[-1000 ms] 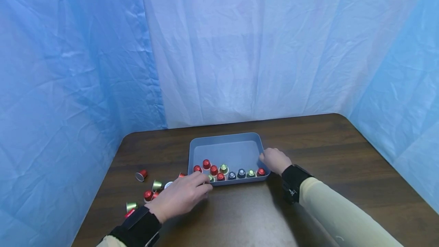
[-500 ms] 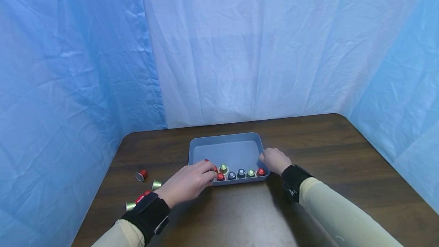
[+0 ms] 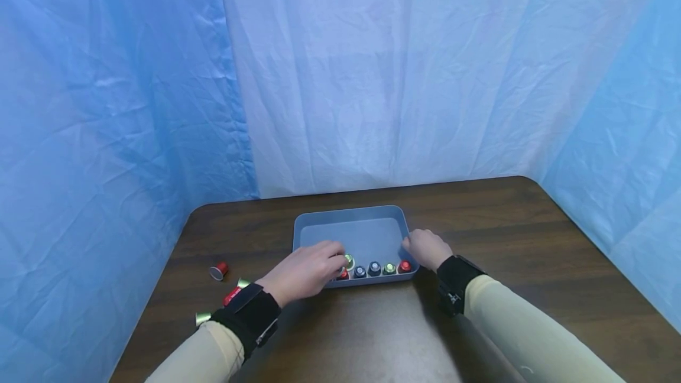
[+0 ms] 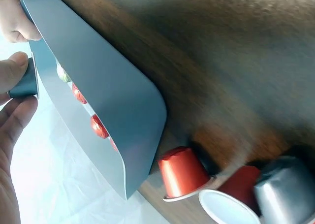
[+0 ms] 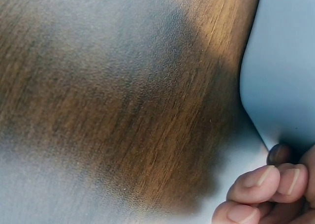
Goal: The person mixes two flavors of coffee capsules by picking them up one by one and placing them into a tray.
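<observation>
A dark blue-grey coffee capsule (image 4: 25,81) is pinched between the thumb and fingers of my left hand (image 3: 307,270), over the left part of a shallow grey-blue tray (image 3: 367,232). In the head view the hand hides this capsule and part of the tray's left end. Along the tray's near side stand upright capsules: a red one (image 3: 404,266) at the right corner, then a green one (image 3: 389,268) and dark ones (image 3: 375,268). My right hand (image 3: 427,248) grips the tray's right edge, its fingers (image 5: 253,184) curled beside the outer wall.
Loose capsules lie on the dark wooden table (image 3: 495,223) left of the tray, among them a red one (image 3: 220,270) and a green one (image 3: 203,318). The left wrist view shows red (image 4: 182,172) and dark (image 4: 285,194) ones close by the tray. Blue sheeting (image 3: 383,75) surrounds the table.
My left hand has moved right and slightly away from me, from the tray's left corner to over its inside, now covering several capsules. The right hand and tray have stayed still.
</observation>
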`<state>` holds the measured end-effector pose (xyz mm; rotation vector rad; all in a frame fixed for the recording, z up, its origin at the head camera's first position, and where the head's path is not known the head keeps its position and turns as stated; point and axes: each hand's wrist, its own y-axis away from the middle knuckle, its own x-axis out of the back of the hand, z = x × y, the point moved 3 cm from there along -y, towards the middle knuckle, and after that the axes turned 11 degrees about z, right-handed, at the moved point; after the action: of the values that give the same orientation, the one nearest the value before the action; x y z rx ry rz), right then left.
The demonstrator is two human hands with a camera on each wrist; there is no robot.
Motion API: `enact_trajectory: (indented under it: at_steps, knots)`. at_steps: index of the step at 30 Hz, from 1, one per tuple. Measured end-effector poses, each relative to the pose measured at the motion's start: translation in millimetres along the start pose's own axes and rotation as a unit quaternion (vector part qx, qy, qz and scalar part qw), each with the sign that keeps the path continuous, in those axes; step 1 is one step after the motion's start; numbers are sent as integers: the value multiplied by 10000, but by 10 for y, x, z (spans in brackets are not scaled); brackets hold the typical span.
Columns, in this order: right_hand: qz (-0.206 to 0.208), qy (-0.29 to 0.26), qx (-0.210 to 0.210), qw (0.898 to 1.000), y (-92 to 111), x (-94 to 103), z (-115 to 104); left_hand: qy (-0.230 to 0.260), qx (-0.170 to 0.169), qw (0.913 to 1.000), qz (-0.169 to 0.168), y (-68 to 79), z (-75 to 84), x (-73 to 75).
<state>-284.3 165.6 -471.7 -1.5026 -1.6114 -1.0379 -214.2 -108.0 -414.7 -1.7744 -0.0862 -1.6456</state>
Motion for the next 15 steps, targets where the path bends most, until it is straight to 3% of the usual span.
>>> enact_trajectory:
  at_steps: [15]
  knots:
    - [9, 56, -7, 10000, 2, -5, -4, -149, 32, 9997, -204, -190, 15, -92]
